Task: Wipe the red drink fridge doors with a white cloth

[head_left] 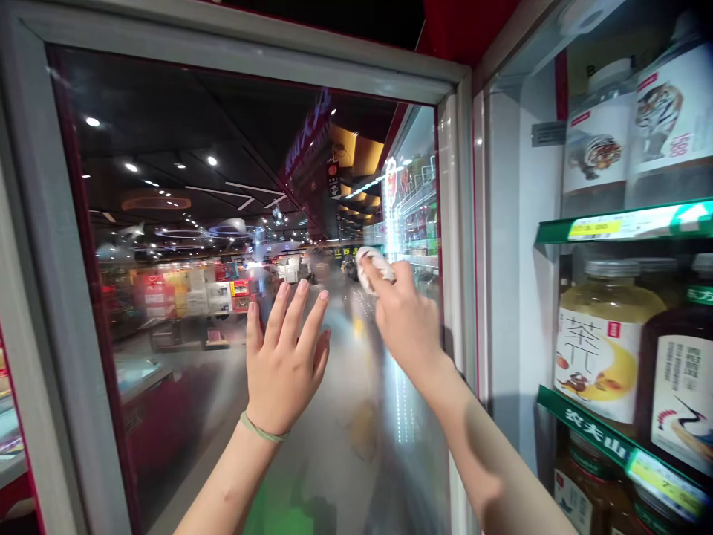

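Note:
A glass door [194, 416] in a grey frame stands open in front of me. Level with the glass, my left hand [287, 357] has its fingers spread and palm turned to the pane; it holds nothing and wears a pale green band on the wrist. To its right, my right hand [409, 319] grips a crumpled white cloth [373, 269] against the pane, the index finger stretched over it. Whether the left palm touches the glass I cannot tell. The lower part of the pane looks smeared or fogged.
On the right, a drinks fridge holds bottles, such as a yellow tea bottle [598, 349] and a tiger-label bottle [598, 141]. Green price strips [618, 227] edge its shelves. The door frame [33, 223] runs up the left side. Shop lights and displays show in the glass.

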`<state>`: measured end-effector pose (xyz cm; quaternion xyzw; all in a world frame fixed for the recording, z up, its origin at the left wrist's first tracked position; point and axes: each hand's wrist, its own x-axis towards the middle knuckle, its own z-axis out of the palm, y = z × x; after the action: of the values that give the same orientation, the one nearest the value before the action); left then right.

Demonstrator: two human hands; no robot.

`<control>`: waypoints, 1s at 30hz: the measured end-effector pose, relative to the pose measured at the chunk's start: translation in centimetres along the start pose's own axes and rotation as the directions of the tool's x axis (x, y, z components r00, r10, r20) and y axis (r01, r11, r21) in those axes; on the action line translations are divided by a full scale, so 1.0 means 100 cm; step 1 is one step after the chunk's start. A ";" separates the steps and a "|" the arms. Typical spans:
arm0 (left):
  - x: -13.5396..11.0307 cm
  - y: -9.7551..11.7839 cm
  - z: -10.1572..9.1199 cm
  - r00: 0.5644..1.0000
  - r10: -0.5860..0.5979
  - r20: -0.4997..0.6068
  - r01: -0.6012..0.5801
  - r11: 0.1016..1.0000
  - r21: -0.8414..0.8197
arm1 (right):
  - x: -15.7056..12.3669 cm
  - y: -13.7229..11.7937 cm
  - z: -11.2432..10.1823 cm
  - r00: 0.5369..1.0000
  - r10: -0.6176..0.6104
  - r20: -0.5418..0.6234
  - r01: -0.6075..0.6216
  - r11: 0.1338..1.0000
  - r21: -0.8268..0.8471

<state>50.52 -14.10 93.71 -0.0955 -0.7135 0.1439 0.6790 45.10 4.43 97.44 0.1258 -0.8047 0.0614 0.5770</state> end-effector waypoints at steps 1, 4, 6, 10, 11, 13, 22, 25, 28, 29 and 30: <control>0.000 0.000 0.000 1.000 0.000 0.001 0.000 1.000 -0.001 | 0.000 0.002 0.001 0.999 0.049 -0.017 -0.049 0.999 -0.014; 0.000 0.000 0.001 1.000 -0.004 0.001 0.004 1.000 -0.009 | -0.003 0.001 0.003 0.995 0.089 -0.050 -0.091 0.995 -0.030; 0.000 0.000 0.001 1.000 -0.006 0.001 0.006 1.000 -0.012 | -0.006 -0.003 0.004 0.999 0.010 -0.038 -0.010 1.000 -0.010; -0.001 -0.001 0.002 1.000 0.008 -0.004 -0.008 1.000 0.000 | -0.011 -0.002 0.007 0.999 0.037 -0.022 -0.037 0.999 -0.001; -0.001 -0.001 0.002 1.000 0.011 -0.004 -0.011 1.000 0.003 | -0.012 0.000 0.008 0.996 0.091 -0.023 -0.091 0.996 -0.012; -0.002 -0.001 0.002 1.000 0.014 -0.004 -0.014 1.000 0.009 | -0.015 0.000 0.009 0.988 0.153 -0.025 -0.153 0.988 -0.027; -0.002 0.000 0.002 1.000 -0.001 -0.010 0.001 1.000 0.009 | -0.011 -0.001 0.006 0.991 0.131 -0.021 -0.131 0.991 -0.038; -0.001 0.001 0.003 1.000 0.003 -0.011 -0.003 1.000 0.013 | -0.013 -0.001 0.008 0.985 0.166 -0.036 -0.167 0.985 -0.049; -0.001 0.001 0.003 1.000 -0.001 -0.016 0.001 1.000 0.012 | -0.013 -0.010 0.008 1.000 -0.007 -0.029 0.007 1.000 -0.008; -0.001 0.001 0.003 1.000 -0.002 -0.016 0.002 1.000 0.009 | -0.012 -0.011 0.007 0.999 -0.036 -0.023 0.036 0.999 -0.001; -0.001 0.000 0.002 1.000 -0.003 -0.014 0.003 1.000 0.004 | -0.010 -0.011 0.007 1.000 -0.028 -0.015 0.028 1.000 -0.003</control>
<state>50.29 -14.15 93.56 -0.0943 -0.7086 0.1437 0.6844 45.09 3.38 96.23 0.1358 -0.7986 0.0532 0.5839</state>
